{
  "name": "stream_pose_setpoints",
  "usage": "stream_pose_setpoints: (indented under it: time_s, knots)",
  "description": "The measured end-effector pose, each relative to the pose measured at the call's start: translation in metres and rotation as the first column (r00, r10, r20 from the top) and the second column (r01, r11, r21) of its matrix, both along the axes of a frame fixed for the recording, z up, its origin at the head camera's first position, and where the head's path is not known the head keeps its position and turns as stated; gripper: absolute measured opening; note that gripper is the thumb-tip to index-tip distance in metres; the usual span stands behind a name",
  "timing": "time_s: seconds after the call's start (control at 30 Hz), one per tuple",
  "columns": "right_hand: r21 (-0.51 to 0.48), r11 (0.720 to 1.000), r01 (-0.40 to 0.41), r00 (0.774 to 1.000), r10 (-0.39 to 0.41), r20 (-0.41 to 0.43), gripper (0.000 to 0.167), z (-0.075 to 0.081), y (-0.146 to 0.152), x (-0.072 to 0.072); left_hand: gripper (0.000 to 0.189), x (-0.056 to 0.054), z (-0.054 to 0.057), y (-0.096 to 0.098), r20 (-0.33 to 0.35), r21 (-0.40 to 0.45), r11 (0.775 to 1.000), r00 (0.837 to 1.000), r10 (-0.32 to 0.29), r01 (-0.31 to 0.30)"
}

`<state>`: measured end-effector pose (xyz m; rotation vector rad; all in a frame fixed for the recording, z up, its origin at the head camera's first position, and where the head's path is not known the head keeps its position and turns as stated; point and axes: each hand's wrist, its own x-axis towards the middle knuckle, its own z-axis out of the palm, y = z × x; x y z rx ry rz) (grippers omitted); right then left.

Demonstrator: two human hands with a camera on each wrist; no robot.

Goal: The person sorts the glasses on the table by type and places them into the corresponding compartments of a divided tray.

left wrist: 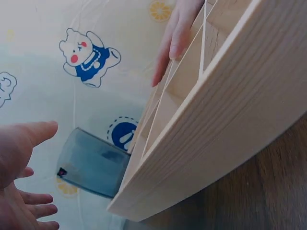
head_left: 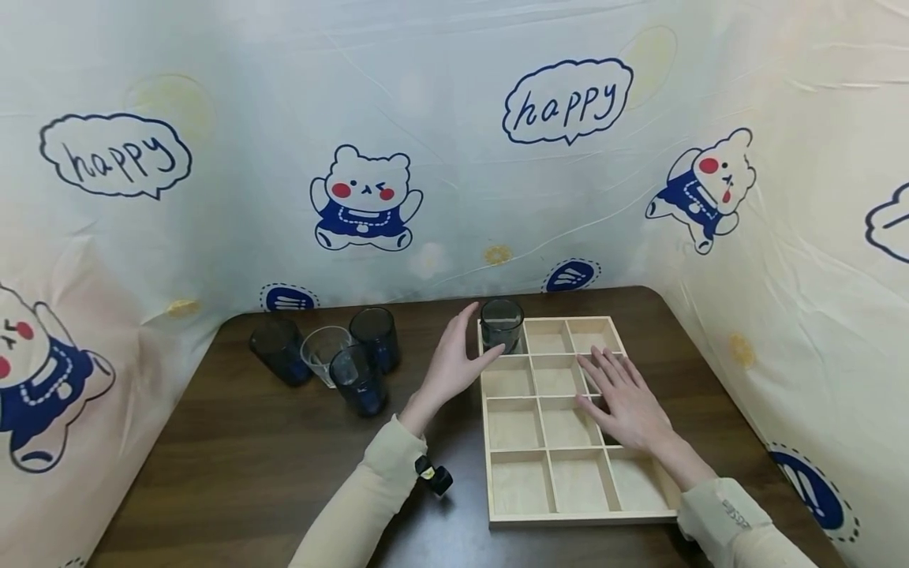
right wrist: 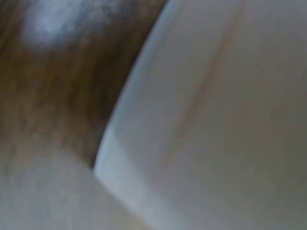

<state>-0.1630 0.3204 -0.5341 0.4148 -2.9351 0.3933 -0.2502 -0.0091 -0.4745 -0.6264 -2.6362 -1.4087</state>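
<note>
Glass [head_left: 501,323], tinted, upright in the far-left corner compartment of a wooden tray [head_left: 582,520]; the tray lies on the right half of the table [head_left: 234,465], its far end close to the table's far edge. Left hand [head_left: 450,364]: thumb and fingers apart, just beside the glass; left wrist view shows a gap between them. Right hand [head_left: 628,402]: fingers extended and slightly spread, laid over the tray's right column; its grip clamps nothing.

Near the table's far-left corner, grouped closely: three dark blue glasses [head_left: 357,382] and one clear glass [head_left: 317,345].

Legible writing: "happy", twice, in blue-outlined speech bubbles [head_left: 116,162] on the printed cloth [head_left: 454,71] behind the table. A third bubble, cut by the right border, is unreadable. Lettering [head_left: 735,514] on the right cuff [head_left: 717,505] is too small to make out. Left wrist view: small dark mark [left wrist: 62,172] at one end of the tinted glass, illegible. Right wrist view: blurred.
</note>
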Motion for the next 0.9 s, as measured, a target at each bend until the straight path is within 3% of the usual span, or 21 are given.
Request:
stream_pose_setpoints:
  time_s: [0.23,0.5,0.7,0.9]
  knots:
    - [-0.001,1.0,0.003,1.0,-0.003,-0.008,0.076,-0.001,0.0,0.0,0.088,0.017,0.013,-0.021,-0.072,-0.097,0.994,0.996,0.049,-0.055]
    - [0.005,1.0,0.006,1.0,-0.006,-0.004,0.077,-0.002,0.0,0.001,0.084,0.032,0.041,-0.061,-0.161,-0.142,0.981,0.981,0.111,-0.134]
    - [-0.001,1.0,0.005,1.0,-0.005,-0.009,0.077,0.0,0.001,0.003,0.081,0.032,0.056,-0.096,-0.244,-0.104,0.973,0.954,0.174,-0.204]
    - [0.001,1.0,-0.002,1.0,0.002,-0.009,0.077,0.001,-0.001,0.002,0.073,0.024,0.055,-0.138,-0.272,-0.088,0.958,0.932,0.24,-0.272]
